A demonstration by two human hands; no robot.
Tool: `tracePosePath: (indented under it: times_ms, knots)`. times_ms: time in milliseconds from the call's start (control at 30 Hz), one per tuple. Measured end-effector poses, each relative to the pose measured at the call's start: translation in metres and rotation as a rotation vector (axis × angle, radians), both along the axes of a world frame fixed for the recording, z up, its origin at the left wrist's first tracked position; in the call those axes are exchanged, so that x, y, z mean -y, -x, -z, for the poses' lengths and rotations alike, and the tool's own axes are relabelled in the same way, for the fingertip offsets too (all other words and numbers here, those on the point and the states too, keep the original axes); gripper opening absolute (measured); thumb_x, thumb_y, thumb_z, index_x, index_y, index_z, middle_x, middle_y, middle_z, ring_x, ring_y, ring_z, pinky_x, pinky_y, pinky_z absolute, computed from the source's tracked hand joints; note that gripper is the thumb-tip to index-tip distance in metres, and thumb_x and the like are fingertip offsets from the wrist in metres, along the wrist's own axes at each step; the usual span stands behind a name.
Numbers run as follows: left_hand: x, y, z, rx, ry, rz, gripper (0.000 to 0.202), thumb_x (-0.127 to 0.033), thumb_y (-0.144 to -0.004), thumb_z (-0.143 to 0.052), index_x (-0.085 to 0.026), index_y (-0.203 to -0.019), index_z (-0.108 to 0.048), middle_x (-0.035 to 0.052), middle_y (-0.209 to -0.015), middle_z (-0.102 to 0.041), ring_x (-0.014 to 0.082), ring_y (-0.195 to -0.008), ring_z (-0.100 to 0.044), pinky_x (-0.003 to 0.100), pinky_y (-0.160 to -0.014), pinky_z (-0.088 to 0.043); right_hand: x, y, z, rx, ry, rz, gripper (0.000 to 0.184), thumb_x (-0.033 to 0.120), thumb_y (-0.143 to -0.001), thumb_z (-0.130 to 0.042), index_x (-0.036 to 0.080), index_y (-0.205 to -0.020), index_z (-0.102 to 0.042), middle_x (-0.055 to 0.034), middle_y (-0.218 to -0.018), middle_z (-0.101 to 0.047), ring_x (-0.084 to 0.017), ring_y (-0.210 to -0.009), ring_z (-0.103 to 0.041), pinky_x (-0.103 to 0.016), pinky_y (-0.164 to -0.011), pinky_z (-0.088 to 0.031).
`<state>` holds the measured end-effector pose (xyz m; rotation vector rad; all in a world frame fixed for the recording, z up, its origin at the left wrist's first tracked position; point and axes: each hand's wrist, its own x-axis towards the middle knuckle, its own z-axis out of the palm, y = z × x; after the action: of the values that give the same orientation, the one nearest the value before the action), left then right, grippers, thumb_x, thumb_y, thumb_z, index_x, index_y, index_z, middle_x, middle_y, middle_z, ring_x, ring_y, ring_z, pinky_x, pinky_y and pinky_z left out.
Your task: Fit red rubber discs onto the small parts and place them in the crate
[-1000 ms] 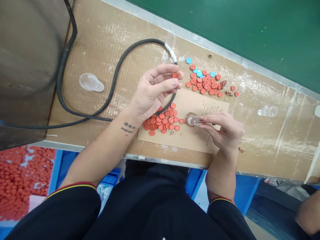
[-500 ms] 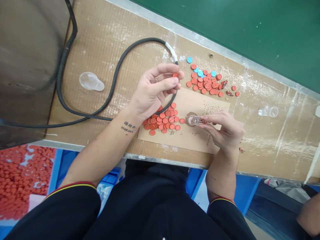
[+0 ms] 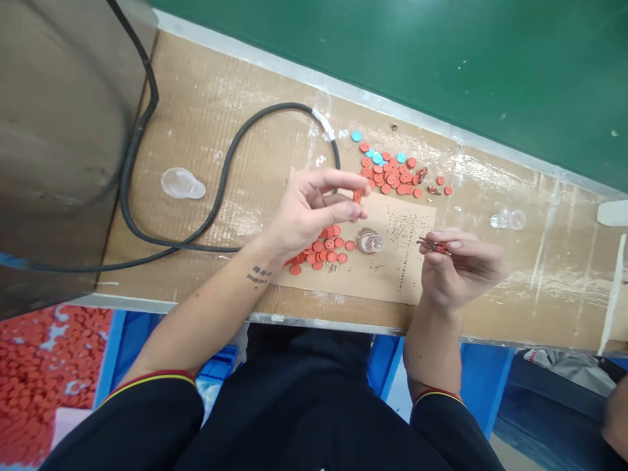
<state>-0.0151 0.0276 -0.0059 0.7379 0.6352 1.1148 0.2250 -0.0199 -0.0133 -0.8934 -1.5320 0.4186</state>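
Fingers (image 3: 338, 180) of the left hand (image 3: 311, 209) pinch an orange button (image 3: 358, 195); right-hand fingers (image 3: 445, 235) grip tiny metal pieces (image 3: 428, 244).

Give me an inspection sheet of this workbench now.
Surface: cardboard-covered bench, with a brown paper sheet bearing dark specks.
Job's things: orange button, orange buttons, blue buttons, small glass jar.
Clutter: two clear plastic pieces, one either side.
Hands: left hand pinches the orange button; right hand pinches small red-and-metal parts.
Cables: black cable with white tape.
Surroundings: green panel, heap of orange buttons below the bench, co-worker's arm.
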Motion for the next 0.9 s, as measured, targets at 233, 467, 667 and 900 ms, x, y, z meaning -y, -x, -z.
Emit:
tracePosePath:
  times_ms: [233, 467, 667, 900]
  knots:
    - [0.023, -0.019, 0.000, 0.075, -0.019, 0.229, 0.033, -0.034, -0.075, -0.098, -0.022, -0.100, -0.079, 0.0058, -0.098, -0.083, 0.0179, -0.082, -0.081, 0.026, -0.078, -0.069, 0.006, 0.027, -0.006, -0.073, -0.071, 0.112, 0.022, 0.049, -0.095, -0.079, 0.033, -0.101, -0.065, 0.0038, -0.080, -0.072, -0.018, -0.065, -0.074, -0.032, -0.053, -0.066]
    - [0.031, -0.029, 0.000, 0.125, -0.054, 0.237, 0.037, -0.026, -0.073, -0.099, -0.022, -0.102, -0.076, 0.0033, -0.092, -0.084, 0.0191, -0.083, -0.083, 0.022, -0.077, -0.069, 0.011, 0.037, -0.010, -0.096, -0.051, -0.024, 0.016, 0.040, -0.096, -0.080, 0.032, -0.104, -0.070, 0.0016, -0.087, -0.079, -0.023, -0.079, -0.081, -0.042, -0.068, -0.072]
    - [0.035, -0.033, 0.000, 0.136, -0.105, 0.187, 0.028, -0.020, -0.073, -0.097, -0.023, -0.094, -0.079, 0.0015, -0.095, -0.082, 0.0150, -0.084, -0.082, 0.019, -0.077, -0.068, 0.010, 0.041, -0.011, -0.090, -0.069, -0.001, 0.017, 0.041, -0.095, -0.081, 0.030, -0.100, -0.069, 0.0024, -0.082, -0.079, -0.022, -0.076, -0.082, -0.038, -0.068, -0.073]
    - [0.034, -0.032, -0.002, 0.133, -0.101, 0.202, 0.025, -0.023, -0.073, -0.098, -0.023, -0.090, -0.079, 0.0021, -0.095, -0.081, 0.0159, -0.084, -0.081, 0.022, -0.079, -0.069, 0.010, 0.039, -0.009, -0.109, -0.059, -0.054, 0.018, 0.036, -0.092, -0.084, 0.030, -0.105, -0.072, 0.0008, -0.087, -0.081, -0.024, -0.081, -0.083, -0.042, -0.071, -0.073]
